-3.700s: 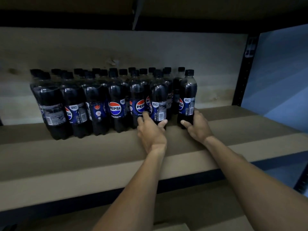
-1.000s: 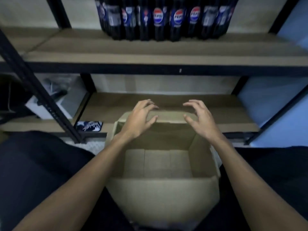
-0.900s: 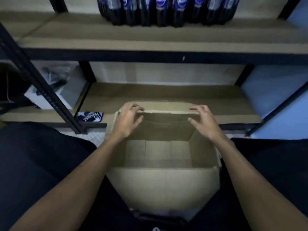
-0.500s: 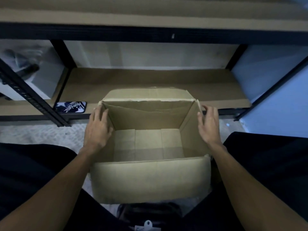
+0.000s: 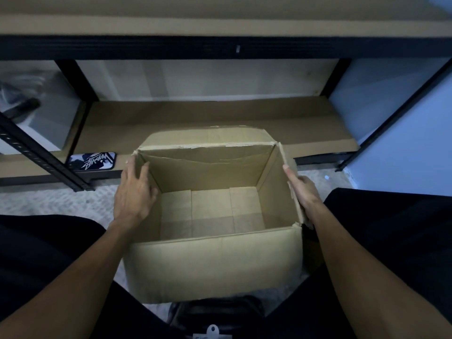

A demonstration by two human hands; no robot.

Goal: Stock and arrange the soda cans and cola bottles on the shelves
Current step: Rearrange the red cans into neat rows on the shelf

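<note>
1. No cola bottles or soda cans are seen in this view. The cardboard box [image 5: 212, 260] is seen empty, its bottom panels bare, standing open on the floor [image 5: 56, 199] between the person's legs.
2. The box is judged light and easily shifted, yet soft. The far wall is creased and the flaps are folded outward, so buckling is to be expected under a hard squeeze.
3. A hold low on the 2 side walls, or under the bottom edges, is judged safer than 1 on the loose flaps.
4. The left hand [image 5: 133, 194] is laid flat on the left wall near the far corner, fingers straight. The right hand [image 5: 303, 192] is pressed with straight fingers against the outside of the right flap. Nothing is seen to be pinched.
5. Just beyond the box the lower shelf [image 5: 195, 118] is seen, with a flat patterned item, perhaps a phone [image 5: 91, 162], at its left front edge. The upper shelf [image 5: 220, 25] crosses the top of the view.
</note>
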